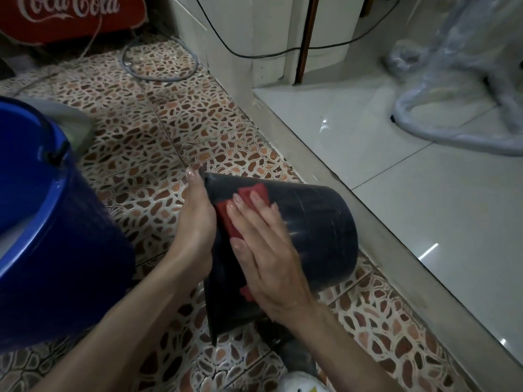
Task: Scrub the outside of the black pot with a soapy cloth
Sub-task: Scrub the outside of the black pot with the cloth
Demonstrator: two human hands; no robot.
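The black pot (319,230) lies on its side above the patterned floor, its open rim toward me and its base pointing right. My left hand (195,222) grips the rim on the left side, fingers reaching into the opening. A red cloth (229,219) is spread on the pot's outer wall. My right hand (266,250) lies flat on that cloth, fingers apart, pressing it against the pot. Most of the cloth is hidden under the palm.
A blue bucket (53,250) stands close at the left, touching my left forearm's side. A raised grey step (353,199) runs diagonally to the right, with glossy white tiles beyond. A plastic-wrapped fan stand (458,108) is at the far right. A red cooler (70,15) stands at the back left.
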